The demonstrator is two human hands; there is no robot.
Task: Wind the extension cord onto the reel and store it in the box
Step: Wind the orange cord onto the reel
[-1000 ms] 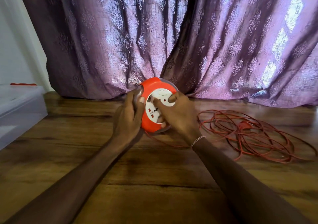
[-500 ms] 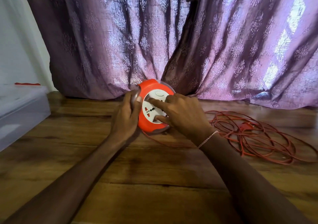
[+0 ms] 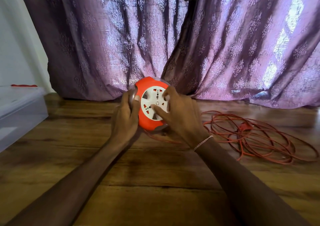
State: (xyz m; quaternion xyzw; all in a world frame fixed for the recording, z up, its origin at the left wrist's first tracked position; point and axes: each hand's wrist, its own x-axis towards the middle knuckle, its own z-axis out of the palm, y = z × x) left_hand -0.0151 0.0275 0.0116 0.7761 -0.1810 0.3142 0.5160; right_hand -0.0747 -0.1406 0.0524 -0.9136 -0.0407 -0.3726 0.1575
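Orange round plastic cord reel (image 3: 149, 104) gripped at rim by left hand (image 3: 126, 118); right hand (image 3: 180, 117) spread across its white socket face.

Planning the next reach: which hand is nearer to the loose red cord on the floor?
Right. The right hand touches the reel on the side toward the loose cord; the left hand grips the reel's opposite edge, farther away.

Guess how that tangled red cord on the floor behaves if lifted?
Probably floppy: the thin red cord lies in loose overlapping loops. Likely to snag where loops cross, and tug the round orange reel it leads to.
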